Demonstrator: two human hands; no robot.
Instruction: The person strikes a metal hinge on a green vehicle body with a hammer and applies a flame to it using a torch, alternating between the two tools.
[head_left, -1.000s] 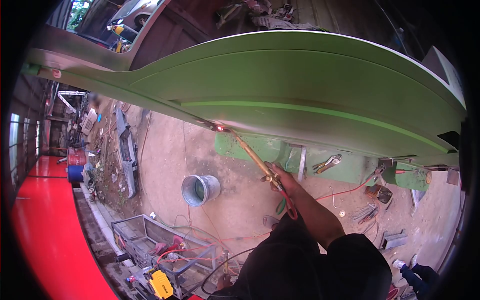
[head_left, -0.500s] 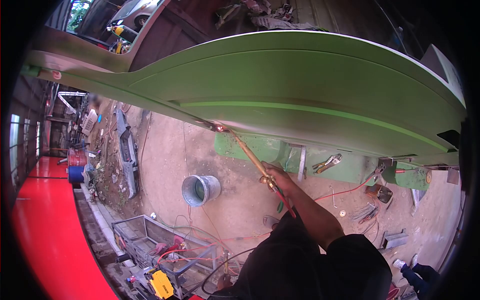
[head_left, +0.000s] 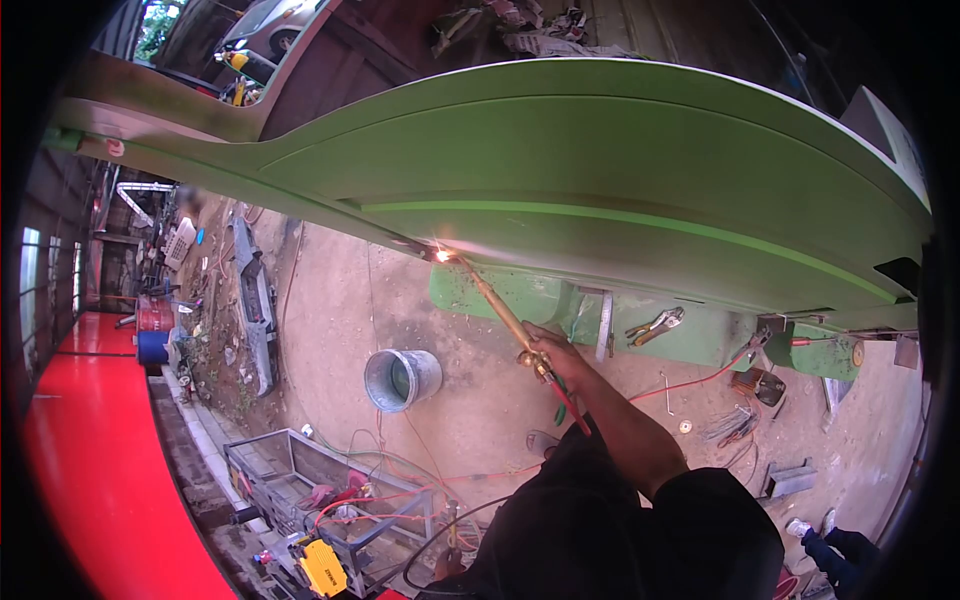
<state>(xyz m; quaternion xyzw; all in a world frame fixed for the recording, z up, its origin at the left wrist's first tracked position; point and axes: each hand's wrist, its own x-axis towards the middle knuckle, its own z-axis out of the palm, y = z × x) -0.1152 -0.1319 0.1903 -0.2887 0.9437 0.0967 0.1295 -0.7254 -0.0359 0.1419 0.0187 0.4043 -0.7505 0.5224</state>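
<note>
Before you spans the green panel (head_left: 600, 150); the brass torch (head_left: 503, 312) points at its lower edge, clasped in your right hand (head_left: 555, 358). Your left hand's grip I cannot tell. One bright spot (head_left: 442, 256) glows there: heating looks unfinished.

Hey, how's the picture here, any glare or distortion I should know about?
Head view: bright glare at the tip of the torch washes out detail there; head view: corners go black, and fisheye distortion seems to bend the green panel; head view: the red surface looks glossy.
</note>
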